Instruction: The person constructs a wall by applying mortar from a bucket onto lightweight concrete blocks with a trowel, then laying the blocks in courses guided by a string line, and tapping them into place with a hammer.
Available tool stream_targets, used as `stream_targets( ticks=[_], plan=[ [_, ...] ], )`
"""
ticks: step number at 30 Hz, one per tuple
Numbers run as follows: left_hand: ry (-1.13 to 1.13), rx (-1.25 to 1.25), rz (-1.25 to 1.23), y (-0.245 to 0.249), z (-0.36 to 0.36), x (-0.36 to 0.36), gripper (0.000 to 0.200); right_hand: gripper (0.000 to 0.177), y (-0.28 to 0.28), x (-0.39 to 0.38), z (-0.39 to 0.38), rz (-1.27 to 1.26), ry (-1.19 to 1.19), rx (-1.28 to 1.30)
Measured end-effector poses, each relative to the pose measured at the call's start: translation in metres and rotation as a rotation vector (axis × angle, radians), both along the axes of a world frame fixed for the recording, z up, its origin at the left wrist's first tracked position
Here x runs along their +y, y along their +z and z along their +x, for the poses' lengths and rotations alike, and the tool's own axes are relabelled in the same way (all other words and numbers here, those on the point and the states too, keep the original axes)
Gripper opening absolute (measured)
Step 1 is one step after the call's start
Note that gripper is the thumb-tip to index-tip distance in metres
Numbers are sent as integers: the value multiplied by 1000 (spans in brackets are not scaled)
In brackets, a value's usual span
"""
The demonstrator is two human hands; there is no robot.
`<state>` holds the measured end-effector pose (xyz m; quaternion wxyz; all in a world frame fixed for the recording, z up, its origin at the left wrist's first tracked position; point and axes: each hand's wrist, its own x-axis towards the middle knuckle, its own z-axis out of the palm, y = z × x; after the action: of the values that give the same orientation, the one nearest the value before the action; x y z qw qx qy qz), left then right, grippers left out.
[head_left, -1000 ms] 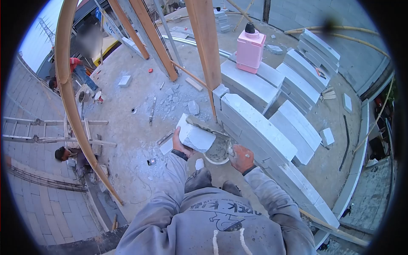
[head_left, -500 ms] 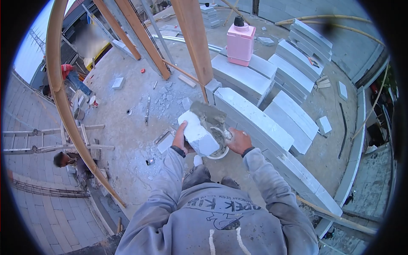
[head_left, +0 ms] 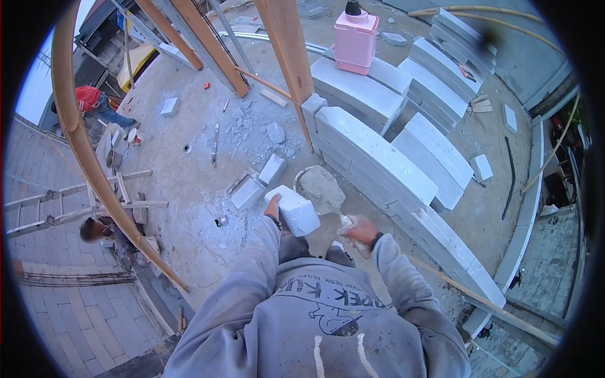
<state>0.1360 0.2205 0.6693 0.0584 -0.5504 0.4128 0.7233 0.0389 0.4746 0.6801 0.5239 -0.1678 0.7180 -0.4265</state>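
Observation:
My left hand (head_left: 273,206) is closed on the edge of a white lightweight concrete block (head_left: 297,213), holding it in front of my body. My right hand (head_left: 362,230) grips a trowel (head_left: 345,220) by its handle. Grey mortar (head_left: 320,190) shows just beyond the trowel handle, to the right of the block. The blade and a bucket overlap there in this view.
A low block wall (head_left: 378,160) runs along my right, with a pink water jug (head_left: 356,44) on stacked blocks behind it. Loose blocks (head_left: 248,193) and rubble lie ahead. A wooden post (head_left: 287,50) stands by the wall's end. Two other people work at left.
The block has moved slightly down and away from the mortar. My right hand has shifted right and down with the trowel. The view has tilted, showing more loose blocks ahead.

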Motion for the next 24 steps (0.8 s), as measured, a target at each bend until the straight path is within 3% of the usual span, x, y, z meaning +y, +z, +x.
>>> stream_targets(
  ticks=[2,4,6,7,8,9,11,15,18,20,22,24],
  plan=[
    [66,-24,64,3,2,-4,71,23,6,5,2,-197,-177,-343],
    [129,-39,130,4,6,-6,60,24,21,2,-3,-201,-201,-286],
    [173,313,267,1,12,-10,60,25,23,-2,-15,-215,-234,-215],
    [167,321,268,-3,11,-14,60,27,11,-5,-22,-148,-201,144],
    [141,519,352,0,9,-15,60,30,12,-8,-28,-77,-163,504],
    [117,718,436,3,5,-15,60,30,13,-10,-31,-77,-161,514],
    [123,780,466,17,0,-10,58,35,18,-16,-36,-48,-273,810],
    [92,851,535,42,-15,6,56,32,33,-25,-44,-31,-177,883],
    [26,927,512,38,-24,12,55,33,29,-21,-38,-46,-104,1100],
    [-30,985,485,36,-28,17,54,24,30,-15,-32,-62,-187,1309],
    [146,1003,509,36,-29,25,52,25,31,-2,-28,-34,-185,1379],
    [90,989,544,19,-30,19,52,25,32,15,-24,0,-183,1444]
  ],
)
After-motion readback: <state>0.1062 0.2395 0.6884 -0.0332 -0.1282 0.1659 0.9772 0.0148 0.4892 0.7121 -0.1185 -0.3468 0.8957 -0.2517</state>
